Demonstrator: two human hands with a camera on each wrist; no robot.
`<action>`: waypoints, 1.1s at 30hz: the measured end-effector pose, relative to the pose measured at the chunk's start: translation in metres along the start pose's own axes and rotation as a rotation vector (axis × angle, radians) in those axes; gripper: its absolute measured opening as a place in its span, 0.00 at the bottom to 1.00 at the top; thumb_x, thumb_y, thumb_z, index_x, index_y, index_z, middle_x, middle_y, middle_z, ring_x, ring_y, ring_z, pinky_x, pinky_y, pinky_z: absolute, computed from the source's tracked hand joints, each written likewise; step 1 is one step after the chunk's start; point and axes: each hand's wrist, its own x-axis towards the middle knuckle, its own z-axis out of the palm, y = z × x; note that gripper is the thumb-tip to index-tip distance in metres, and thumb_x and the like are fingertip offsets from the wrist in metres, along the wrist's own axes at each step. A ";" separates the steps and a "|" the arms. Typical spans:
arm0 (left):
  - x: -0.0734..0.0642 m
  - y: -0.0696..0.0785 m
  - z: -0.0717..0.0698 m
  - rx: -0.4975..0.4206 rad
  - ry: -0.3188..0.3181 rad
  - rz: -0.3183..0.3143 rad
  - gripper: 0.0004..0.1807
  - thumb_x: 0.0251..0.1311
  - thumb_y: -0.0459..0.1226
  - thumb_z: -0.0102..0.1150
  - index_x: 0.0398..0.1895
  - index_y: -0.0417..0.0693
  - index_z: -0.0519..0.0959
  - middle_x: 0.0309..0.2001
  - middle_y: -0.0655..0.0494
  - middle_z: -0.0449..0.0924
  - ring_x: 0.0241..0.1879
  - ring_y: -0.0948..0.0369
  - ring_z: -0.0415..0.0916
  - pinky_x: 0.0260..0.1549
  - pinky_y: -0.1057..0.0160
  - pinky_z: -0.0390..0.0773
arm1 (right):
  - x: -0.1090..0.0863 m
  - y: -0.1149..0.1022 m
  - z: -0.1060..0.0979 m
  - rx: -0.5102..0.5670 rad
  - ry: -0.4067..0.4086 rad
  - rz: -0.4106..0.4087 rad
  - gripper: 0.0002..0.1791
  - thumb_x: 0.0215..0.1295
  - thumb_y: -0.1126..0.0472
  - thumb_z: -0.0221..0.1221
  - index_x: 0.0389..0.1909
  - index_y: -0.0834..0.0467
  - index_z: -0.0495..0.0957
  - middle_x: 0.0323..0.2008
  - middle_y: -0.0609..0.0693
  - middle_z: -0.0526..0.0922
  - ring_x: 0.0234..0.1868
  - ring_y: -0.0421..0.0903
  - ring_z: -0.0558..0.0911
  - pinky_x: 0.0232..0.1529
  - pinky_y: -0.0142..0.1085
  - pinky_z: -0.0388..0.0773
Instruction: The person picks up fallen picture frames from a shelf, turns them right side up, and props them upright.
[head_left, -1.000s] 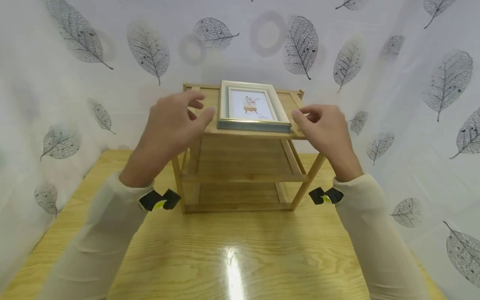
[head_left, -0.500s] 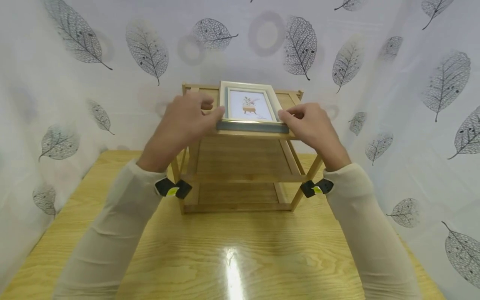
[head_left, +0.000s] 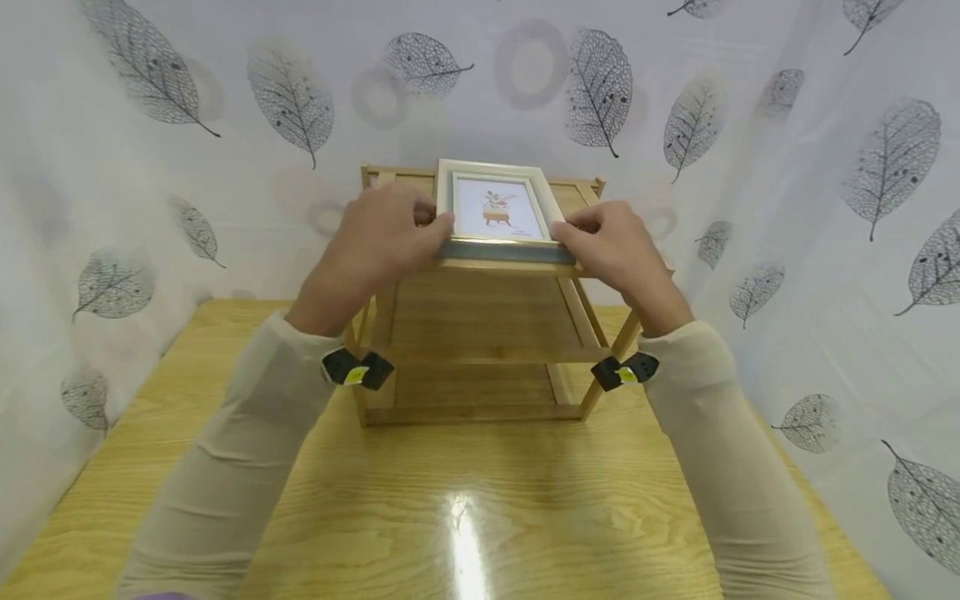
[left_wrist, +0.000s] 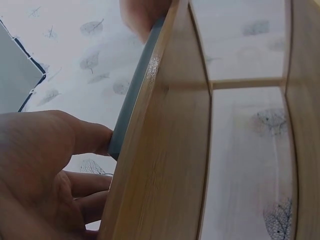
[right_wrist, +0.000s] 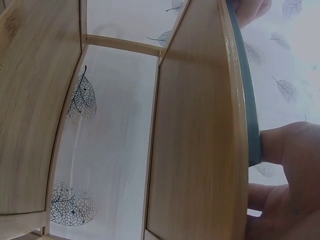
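A picture frame [head_left: 498, 210] with a cream border, blue-grey sides and a small plant print lies flat on the top tier of a wooden shelf [head_left: 487, 354]. My left hand [head_left: 378, 237] holds its left side near the front corner, thumb at the edge. On the opposite side my right hand [head_left: 611, 246] grips the right edge, the thumb on the front corner. In the left wrist view the left thumb touches the frame's blue-grey side [left_wrist: 137, 90], and the other fingers sit beside the shelf board. The right wrist view shows the right thumb against the same side [right_wrist: 250, 100]. Some fingertips are hidden.
The shelf has two lower tiers and stands on a yellow wood-grain table [head_left: 465, 492]. Behind it and along both sides hangs a white curtain [head_left: 225, 192] printed with grey leaves. A black wrist device [head_left: 357, 369] shows at the left cuff.
Both hands have moved inward from beside the picture frame and taken hold of its left and right edges. The picture frame has stayed on the top tier.
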 end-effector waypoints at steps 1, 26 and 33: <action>0.000 0.001 0.001 -0.001 0.000 -0.005 0.21 0.63 0.45 0.48 0.14 0.46 0.63 0.16 0.56 0.59 0.19 0.59 0.60 0.19 0.66 0.58 | 0.000 0.000 0.000 0.011 -0.002 0.003 0.18 0.65 0.51 0.54 0.42 0.60 0.82 0.39 0.53 0.81 0.36 0.46 0.74 0.36 0.36 0.73; 0.001 0.002 0.000 -0.024 0.039 -0.020 0.17 0.60 0.38 0.45 0.14 0.46 0.63 0.16 0.56 0.60 0.20 0.58 0.61 0.21 0.63 0.60 | 0.000 -0.002 0.002 0.127 -0.005 -0.018 0.15 0.67 0.56 0.51 0.34 0.62 0.81 0.28 0.50 0.76 0.24 0.41 0.69 0.22 0.30 0.68; 0.001 0.002 -0.001 -0.018 0.063 -0.003 0.16 0.60 0.38 0.46 0.14 0.46 0.63 0.15 0.56 0.59 0.20 0.57 0.60 0.21 0.63 0.59 | 0.001 -0.004 0.002 0.164 -0.021 0.022 0.19 0.68 0.54 0.50 0.50 0.60 0.80 0.41 0.54 0.80 0.32 0.42 0.74 0.30 0.28 0.76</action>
